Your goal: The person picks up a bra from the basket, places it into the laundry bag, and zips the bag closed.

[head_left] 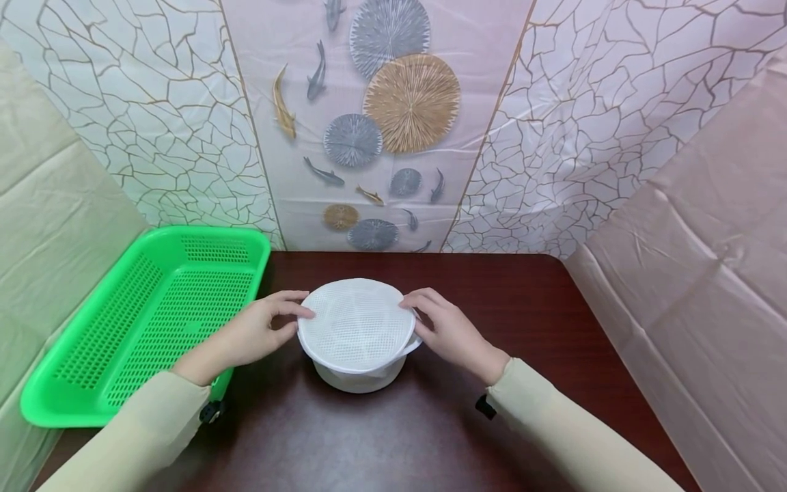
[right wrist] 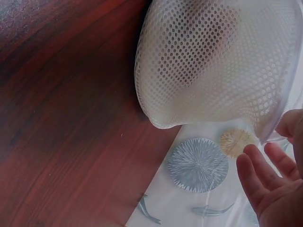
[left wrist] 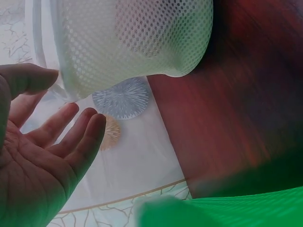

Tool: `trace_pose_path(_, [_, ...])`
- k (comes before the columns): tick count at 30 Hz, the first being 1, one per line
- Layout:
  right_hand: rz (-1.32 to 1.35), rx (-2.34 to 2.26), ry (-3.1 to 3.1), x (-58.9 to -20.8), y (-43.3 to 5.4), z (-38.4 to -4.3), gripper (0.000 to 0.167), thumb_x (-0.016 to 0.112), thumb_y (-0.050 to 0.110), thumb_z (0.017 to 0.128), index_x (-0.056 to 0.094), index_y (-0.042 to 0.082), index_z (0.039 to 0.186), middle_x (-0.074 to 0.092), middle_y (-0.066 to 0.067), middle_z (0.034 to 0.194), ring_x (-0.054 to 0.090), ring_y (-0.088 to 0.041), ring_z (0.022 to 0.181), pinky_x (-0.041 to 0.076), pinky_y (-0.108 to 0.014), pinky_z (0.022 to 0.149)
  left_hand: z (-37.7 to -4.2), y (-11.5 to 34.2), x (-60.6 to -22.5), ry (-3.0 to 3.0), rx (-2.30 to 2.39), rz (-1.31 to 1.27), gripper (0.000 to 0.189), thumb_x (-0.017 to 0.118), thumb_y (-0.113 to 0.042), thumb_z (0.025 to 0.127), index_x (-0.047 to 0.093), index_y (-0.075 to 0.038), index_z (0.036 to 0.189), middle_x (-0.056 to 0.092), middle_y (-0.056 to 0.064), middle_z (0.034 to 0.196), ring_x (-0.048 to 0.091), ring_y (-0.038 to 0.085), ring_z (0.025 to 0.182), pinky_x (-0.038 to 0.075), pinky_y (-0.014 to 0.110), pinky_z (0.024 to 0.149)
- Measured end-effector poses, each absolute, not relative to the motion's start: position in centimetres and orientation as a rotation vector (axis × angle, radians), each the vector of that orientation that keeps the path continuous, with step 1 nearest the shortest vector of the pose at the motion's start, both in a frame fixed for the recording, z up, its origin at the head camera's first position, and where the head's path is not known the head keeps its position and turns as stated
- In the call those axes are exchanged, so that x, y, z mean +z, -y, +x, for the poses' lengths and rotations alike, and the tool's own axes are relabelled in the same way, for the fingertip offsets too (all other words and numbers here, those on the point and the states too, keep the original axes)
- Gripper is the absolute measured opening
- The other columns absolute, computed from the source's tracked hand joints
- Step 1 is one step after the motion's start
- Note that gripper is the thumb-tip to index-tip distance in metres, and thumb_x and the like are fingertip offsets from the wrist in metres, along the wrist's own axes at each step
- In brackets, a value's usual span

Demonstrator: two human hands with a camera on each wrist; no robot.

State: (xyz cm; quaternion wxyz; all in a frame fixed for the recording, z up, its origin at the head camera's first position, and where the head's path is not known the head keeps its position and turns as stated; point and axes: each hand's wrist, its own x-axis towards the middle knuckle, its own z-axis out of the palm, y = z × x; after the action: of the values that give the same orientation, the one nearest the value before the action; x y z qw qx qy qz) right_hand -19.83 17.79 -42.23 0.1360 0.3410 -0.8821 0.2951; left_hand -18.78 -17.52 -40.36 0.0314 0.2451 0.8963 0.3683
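Observation:
A round white mesh laundry bag stands upright on the dark table, its flat mesh top facing up and its side walls slightly slumped. My left hand pinches the top rim at the left, with the thumb on the near side and the index finger over the edge. Opposite it, my right hand pinches the rim on the right, beside a narrow white band that stands away from the edge. Both wrist views show the other fingers loosely bent off the mesh wall. The bag's inside is hard to make out.
A large green plastic basket with slotted walls sits at the left of the table, near the left forearm. Patterned sheeting rises behind the table's back edge, and plain beige cloth borders the right side.

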Motion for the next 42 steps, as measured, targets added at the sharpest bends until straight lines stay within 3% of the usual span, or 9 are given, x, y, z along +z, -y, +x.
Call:
trace_pose_path(8, [0.904,0.969,2.587,-42.5,-18.0,-20.1,0.028,0.06,-0.001,0.09,0.064,0.014,0.113,0.057,0.003,0.115,0.056,-0.007,0.097,0.05,-0.024,0.08,-18.8,17.3,-40.9,-2.725,1.278,0.76,0.023,0.057,-0.002,0.092,0.071,-0.014,0.105,0.053,0.006,0.132,0.06,0.016,0.101,0.051,0.032,0.084])
trace_pose_path(15, [0.82,1.022,2.616,-42.4,-18.1,-20.1,0.018,0.058,0.011,0.096,0.065,0.016,0.112,0.059,0.007,0.112,0.055,-0.007,0.099,0.049,-0.03,0.081,-18.9,17.4,-41.0,-2.702,1.355,0.776,0.016,0.063,-0.006,0.091,0.069,-0.014,0.104,0.054,0.006,0.128,0.059,0.015,0.101,0.051,0.032,0.085])
trace_pose_path(20, [0.725,1.075,2.639,-42.2,-17.9,-20.1,0.019,0.057,0.02,0.098,0.064,0.014,0.114,0.061,0.006,0.11,0.056,-0.008,0.101,0.047,-0.033,0.086,-19.1,17.3,-41.3,-2.684,1.416,0.785,0.022,0.067,-0.01,0.091,0.066,-0.011,0.113,0.056,0.004,0.123,0.06,0.016,0.102,0.051,0.032,0.085])
trace_pose_path(25, [0.587,1.188,2.68,-42.1,-17.5,-20.2,0.027,0.058,0.028,0.098,0.062,0.009,0.116,0.064,0.003,0.101,0.06,-0.01,0.086,0.05,-0.031,0.075,-19.4,16.8,-41.4,-2.73,1.424,0.683,0.037,0.067,-0.021,0.092,0.057,-0.01,0.126,0.058,0.005,0.117,0.061,0.017,0.099,0.052,0.035,0.084])
trace_pose_path(32, [0.335,1.242,2.825,-41.9,-17.0,-20.1,0.037,0.053,0.05,0.096,0.063,0.016,0.11,0.062,0.002,0.088,0.057,-0.013,0.078,0.047,-0.032,0.069,-20.0,15.8,-41.5,-2.796,1.365,0.441,0.044,0.063,-0.034,0.094,0.053,-0.01,0.129,0.062,0.009,0.112,0.061,0.02,0.092,0.05,0.037,0.078])
trace_pose_path(37, [0.243,1.374,2.9,-41.9,-16.7,-20.0,0.046,0.051,0.055,0.095,0.063,0.013,0.11,0.063,-0.003,0.087,0.061,-0.019,0.068,0.051,-0.033,0.061,-20.1,15.2,-41.7,-2.785,1.351,0.422,0.041,0.061,-0.028,0.096,0.054,-0.005,0.128,0.063,0.011,0.109,0.061,0.021,0.089,0.05,0.036,0.076])
trace_pose_path(42, [0.238,1.424,2.943,-42.0,-16.4,-20.1,0.044,0.053,0.051,0.095,0.065,0.01,0.108,0.063,-0.004,0.087,0.06,-0.019,0.063,0.052,-0.033,0.057,-20.0,14.8,-41.9,-2.753,1.384,0.458,0.036,0.063,-0.021,0.095,0.054,-0.004,0.126,0.063,0.011,0.106,0.062,0.019,0.086,0.05,0.035,0.074])
